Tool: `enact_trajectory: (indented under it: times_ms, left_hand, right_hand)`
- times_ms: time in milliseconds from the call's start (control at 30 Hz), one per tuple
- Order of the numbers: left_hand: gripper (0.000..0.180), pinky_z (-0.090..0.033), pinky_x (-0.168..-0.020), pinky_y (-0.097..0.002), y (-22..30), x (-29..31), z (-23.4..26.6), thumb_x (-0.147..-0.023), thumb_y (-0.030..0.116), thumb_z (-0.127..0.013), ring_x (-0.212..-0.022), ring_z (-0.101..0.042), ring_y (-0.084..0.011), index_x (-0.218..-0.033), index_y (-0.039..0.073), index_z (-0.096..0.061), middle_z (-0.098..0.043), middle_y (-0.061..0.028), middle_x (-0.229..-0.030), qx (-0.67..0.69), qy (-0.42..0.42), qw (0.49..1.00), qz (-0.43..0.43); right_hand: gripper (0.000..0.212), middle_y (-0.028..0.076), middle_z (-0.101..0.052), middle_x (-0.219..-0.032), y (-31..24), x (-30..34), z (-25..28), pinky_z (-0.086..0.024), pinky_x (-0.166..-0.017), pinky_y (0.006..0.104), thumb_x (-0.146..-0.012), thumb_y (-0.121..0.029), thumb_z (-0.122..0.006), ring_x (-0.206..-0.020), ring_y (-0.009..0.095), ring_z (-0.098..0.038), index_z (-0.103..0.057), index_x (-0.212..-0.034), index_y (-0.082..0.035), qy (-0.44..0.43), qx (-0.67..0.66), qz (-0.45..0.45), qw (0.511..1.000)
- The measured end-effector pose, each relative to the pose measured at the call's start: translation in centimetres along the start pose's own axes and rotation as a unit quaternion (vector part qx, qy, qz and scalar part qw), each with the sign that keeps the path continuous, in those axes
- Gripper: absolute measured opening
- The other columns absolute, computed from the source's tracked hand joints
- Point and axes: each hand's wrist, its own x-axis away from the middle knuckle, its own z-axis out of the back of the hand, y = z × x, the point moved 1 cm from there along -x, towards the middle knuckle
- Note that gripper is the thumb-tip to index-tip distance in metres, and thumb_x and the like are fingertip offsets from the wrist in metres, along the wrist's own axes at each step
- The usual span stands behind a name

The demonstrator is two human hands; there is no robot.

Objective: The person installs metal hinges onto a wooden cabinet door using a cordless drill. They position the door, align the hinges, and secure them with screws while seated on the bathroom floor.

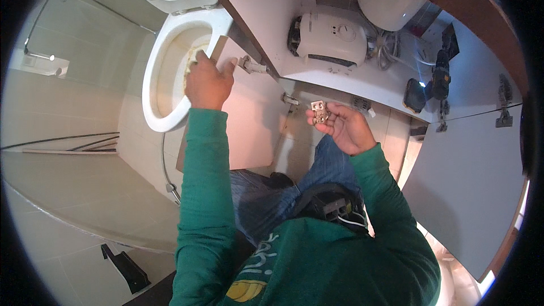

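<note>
My left hand (208,84) is closed over the edge of a loose-looking white cabinet door (252,119), fingers on its far side and thumb near its inner face. A cup hinge (250,66) is fixed to that door close to my thumb, and a second hinge (290,100) sits further along the same edge. In my right hand (348,127) a metal cabinet hinge (319,112) is pinched between thumb and fingers, its plate with round holes facing up. The hinge is held in front of the cabinet opening, apart from the door.
Inside the white cabinet (258,8) stand a white fan heater (334,38), cables (388,48), a cordless drill (441,76) and a dark device (415,95). Small screws (340,71) lie by the heater. Another door (464,181) hangs at right. A toilet (150,90) stands at left.
</note>
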Motion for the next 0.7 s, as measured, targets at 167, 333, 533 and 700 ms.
enact_trajectory:
  times_ms: [167, 333, 533, 700]
  left_hand:
    - [0.057, -0.060, -0.078, -0.0534, 0.3, -0.4, 0.4, -0.088, 0.049, -0.083, -0.088, -0.076, -0.0449, -0.108, -0.002, -0.067, -0.075, -0.0255, -0.094, 0.016, -0.095, 0.995, 0.030]
    - [0.059, -0.059, -0.076, -0.0523, 1.0, 1.2, 1.9, -0.084, 0.052, -0.086, -0.086, -0.076, -0.0442, -0.100, 0.000, -0.067, -0.075, -0.0257, -0.090, 0.056, -0.080, 0.995, 0.027]
    - [0.056, -0.055, -0.069, -0.0528, 2.0, 4.9, 4.6, -0.082, 0.053, -0.087, -0.077, -0.071, -0.0448, -0.093, 0.003, -0.064, -0.072, -0.0190, -0.080, 0.088, -0.066, 0.994, 0.007]
    - [0.059, -0.052, -0.064, -0.0499, -1.0, 8.6, 6.8, -0.080, 0.056, -0.088, -0.070, -0.068, -0.0421, -0.087, 0.005, -0.060, -0.067, -0.0165, -0.071, 0.147, -0.003, 0.989, -0.007]
  right_hand:
    - [0.036, 0.021, -0.074, -0.122, -0.3, 1.6, 0.5, -0.061, -0.086, 0.0323, -0.111, -0.021, -0.050, -0.103, 0.024, -0.075, -0.061, -0.132, 0.005, 0.042, 0.039, -0.006, 0.998]
    - [0.036, 0.017, -0.075, -0.121, -0.6, 2.6, 1.1, -0.062, -0.084, 0.0330, -0.112, -0.029, -0.053, -0.102, 0.021, -0.075, -0.062, -0.135, -0.002, 0.070, 0.106, 0.024, 0.992]
    - [0.042, 0.008, -0.076, -0.115, -1.7, 4.0, -0.5, -0.059, -0.086, 0.0313, -0.111, -0.039, -0.057, -0.098, 0.017, -0.072, -0.068, -0.136, -0.007, 0.062, 0.218, 0.096, 0.969]
    - [0.045, 0.006, -0.076, -0.114, -1.1, 4.4, -0.7, -0.059, -0.088, 0.0311, -0.109, -0.041, -0.063, -0.099, 0.016, -0.071, -0.072, -0.135, -0.005, 0.034, 0.289, 0.140, 0.946]
